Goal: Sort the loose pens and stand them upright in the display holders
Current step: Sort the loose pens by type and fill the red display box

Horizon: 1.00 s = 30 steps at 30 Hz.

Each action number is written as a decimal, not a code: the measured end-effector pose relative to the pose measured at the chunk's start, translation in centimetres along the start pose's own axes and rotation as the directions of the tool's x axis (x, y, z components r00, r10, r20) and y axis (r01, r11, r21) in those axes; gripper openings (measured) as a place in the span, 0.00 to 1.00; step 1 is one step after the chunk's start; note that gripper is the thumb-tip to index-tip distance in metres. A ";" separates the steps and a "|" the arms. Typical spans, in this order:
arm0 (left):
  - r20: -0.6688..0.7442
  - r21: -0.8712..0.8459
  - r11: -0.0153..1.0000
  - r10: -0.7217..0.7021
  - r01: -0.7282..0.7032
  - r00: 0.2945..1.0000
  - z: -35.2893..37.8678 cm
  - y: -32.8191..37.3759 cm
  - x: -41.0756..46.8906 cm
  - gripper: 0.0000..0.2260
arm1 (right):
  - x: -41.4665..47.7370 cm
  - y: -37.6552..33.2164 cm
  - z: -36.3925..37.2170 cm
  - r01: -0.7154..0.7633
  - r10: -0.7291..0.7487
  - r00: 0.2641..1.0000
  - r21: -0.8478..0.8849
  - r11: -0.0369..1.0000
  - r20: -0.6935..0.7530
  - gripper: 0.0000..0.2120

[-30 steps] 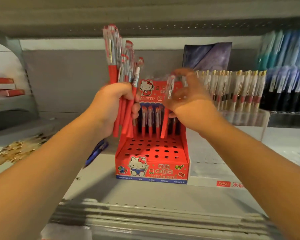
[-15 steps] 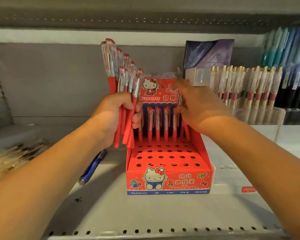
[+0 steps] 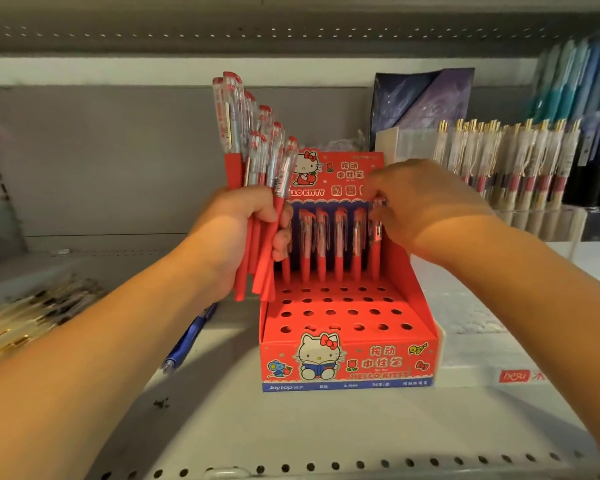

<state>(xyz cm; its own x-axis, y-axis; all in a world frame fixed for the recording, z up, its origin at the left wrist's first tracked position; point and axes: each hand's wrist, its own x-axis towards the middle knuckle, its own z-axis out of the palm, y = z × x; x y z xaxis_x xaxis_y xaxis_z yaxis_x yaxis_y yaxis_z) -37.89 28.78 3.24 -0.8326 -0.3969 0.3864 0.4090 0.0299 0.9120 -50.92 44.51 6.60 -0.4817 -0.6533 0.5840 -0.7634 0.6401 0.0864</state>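
Pen first: the red-barrelled pen with a clear cap point(image 3: 376, 244) now stands in the back row of the red cardboard display holder point(image 3: 347, 362), at its right end. A second ago your right hand point(image 3: 426, 206) held it raised above the holder. That row looks filled, so I judge the next row comes next. Your right fingers point(image 3: 378, 202) pinch the pen's cap, though your hand hides most of the contact. Just left of the holder, your left hand point(image 3: 236, 237) clenches the bundle of red pens point(image 3: 253, 150). Your left arm partly covers a blue pen point(image 3: 187, 337) lying left of the holder.
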 end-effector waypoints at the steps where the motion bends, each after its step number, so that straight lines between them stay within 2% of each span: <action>1: -0.001 0.001 1.000 0.001 -0.001 1.000 0.0 0.1 0.0 0.03 | 0.0 0.0 0.1 -0.001 0.001 1.000 -0.028 1.000 0.011 0.13; 6: 0.001 0.003 1.000 -0.016 0.016 1.000 -0.1 0.1 -0.2 0.04 | 0.3 -0.2 0.6 -0.008 0.024 0.996 -0.193 0.981 0.082 0.17; 9: 0.017 0.020 1.000 -0.014 0.013 1.000 -0.1 0.2 -0.3 0.04 | 0.6 -0.2 0.7 -0.005 0.038 0.985 -0.192 0.981 0.167 0.15; 18: 0.047 0.034 0.999 -0.034 0.032 0.998 -0.2 0.1 -0.3 0.04 | 0.2 -0.2 1.0 0.046 -0.002 0.979 -0.210 0.977 0.206 0.20; 21: 0.050 0.034 0.998 -0.046 0.044 0.998 -0.3 0.2 -0.3 0.04 | -0.3 -0.1 1.0 0.055 -0.038 0.993 -0.145 0.988 0.116 0.17; 23: 0.057 0.025 0.998 -0.052 0.051 0.997 -0.1 0.4 -0.4 0.04 | -0.9 -0.3 0.7 0.065 -0.060 0.995 0.069 0.995 -0.077 0.15; 24: 0.064 0.026 0.998 -0.055 0.054 0.996 0.0 0.5 -0.5 0.04 | -1.2 -0.7 0.5 0.060 -0.014 0.987 0.279 0.958 -0.163 0.13; 25: 0.069 0.033 0.998 -0.061 0.059 0.996 0.1 0.6 -0.5 0.05 | -1.5 -1.5 0.1 0.041 0.071 0.980 0.539 0.841 -0.184 0.10; 26: 0.071 0.038 0.997 -0.070 0.067 0.995 0.3 0.6 -0.6 0.06 | -1.6 -2.5 -0.2 0.006 0.136 0.983 0.770 0.637 -0.120 0.07; 27: 0.068 0.039 0.996 -0.082 0.079 0.994 0.4 0.7 -0.7 0.06 | -1.5 -3.4 -0.5 -0.048 0.150 0.988 0.902 0.430 -0.019 0.06; 28: 0.061 0.037 0.995 -0.096 0.094 0.993 0.5 0.6 -0.7 0.06 | -1.2 -4.2 -0.5 -0.101 0.126 0.990 0.949 0.297 0.065 0.06; 30: 0.038 0.039 0.992 -0.123 0.122 0.992 0.5 0.6 -0.5 0.04 | -0.5 -5.4 -0.3 -0.158 0.067 0.987 0.962 0.224 0.147 0.10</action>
<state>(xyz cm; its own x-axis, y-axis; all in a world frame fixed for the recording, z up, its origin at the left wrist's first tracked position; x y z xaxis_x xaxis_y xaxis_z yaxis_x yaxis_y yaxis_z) -37.37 29.48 3.69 -0.8901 -0.3627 0.2758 0.2897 0.0169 0.9570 -46.44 41.55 6.10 -0.5899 -0.6611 0.4637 -0.5083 -0.1422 -0.8493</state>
